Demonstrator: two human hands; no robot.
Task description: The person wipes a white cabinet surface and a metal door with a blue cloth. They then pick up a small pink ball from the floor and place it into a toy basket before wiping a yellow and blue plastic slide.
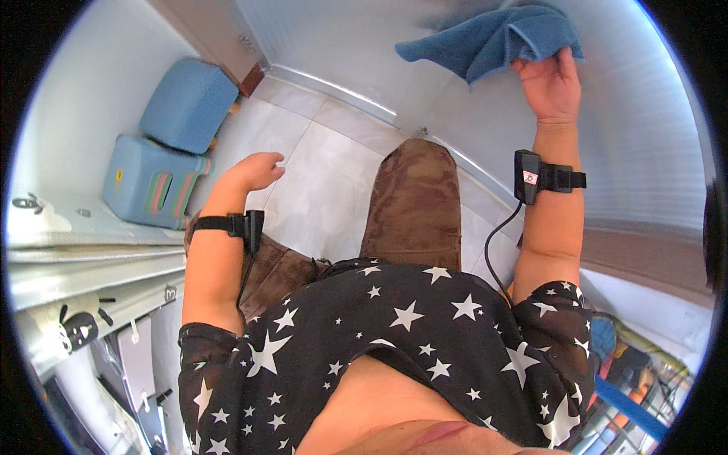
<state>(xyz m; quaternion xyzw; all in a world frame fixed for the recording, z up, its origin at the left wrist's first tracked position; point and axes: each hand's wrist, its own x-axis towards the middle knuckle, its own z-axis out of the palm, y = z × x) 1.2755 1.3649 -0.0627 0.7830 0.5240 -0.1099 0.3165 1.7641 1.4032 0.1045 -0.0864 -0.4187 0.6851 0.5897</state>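
Observation:
My right hand (549,85) grips the lower right part of a blue cloth (489,42), its fingers partly hidden by the folds. The cloth lies up against a glossy, pale door-like panel (352,45); whether it touches the surface all over I cannot tell. My left hand (260,170) hangs in front of me above the tiled floor, holding nothing, with its fingers loosely bent and a little apart. On each forearm sits a strapped black device (528,177) with a cable.
Two blue plastic stools (187,105) (145,182) stand by the wall on the left. A metal track (341,94) runs along the panel's foot on the tiles (313,187). Behind on the right is a blue bar (631,406) among blurred items. White furniture (96,256) lines the left.

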